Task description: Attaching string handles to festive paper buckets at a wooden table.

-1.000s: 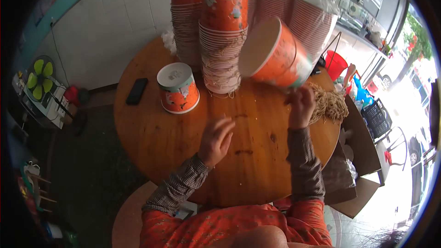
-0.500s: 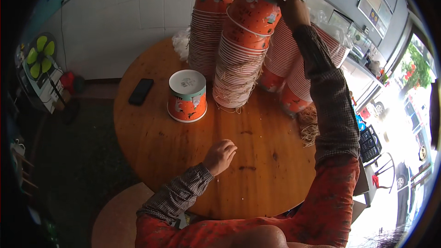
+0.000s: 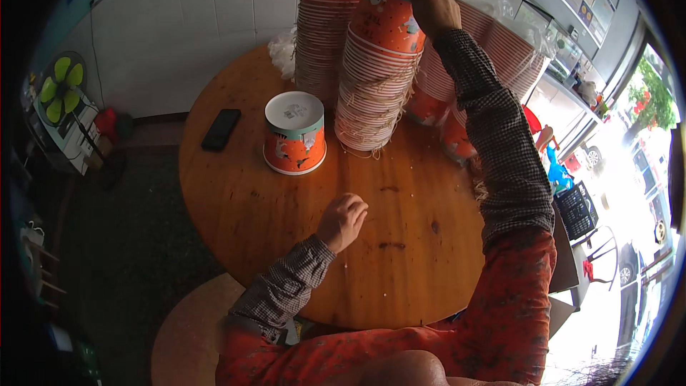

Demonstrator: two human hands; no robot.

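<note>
- Right hand [image 3: 432, 6] is raised to the top of the nearer cup stack [image 3: 379, 64]; fingers are closed over the topmost paper cup [image 3: 389, 11], held at its upturned base.
- Left hand [image 3: 343, 220] is curled loosely, nothing held, resting on the round wooden desk [image 3: 286, 243].
- Cup judged light, thin-walled, easily crushed; best taken at the stiff base rim, not the sidewall.
- Tall stack leans, likely tippy.
- One upside-down cup [image 3: 294, 132] stands alone beside the stack; phone [image 3: 220, 129] near the desk's edge.
- Second stack [image 3: 329, 21] is cut off at the top; right fingertips are hidden behind the cup.
</note>
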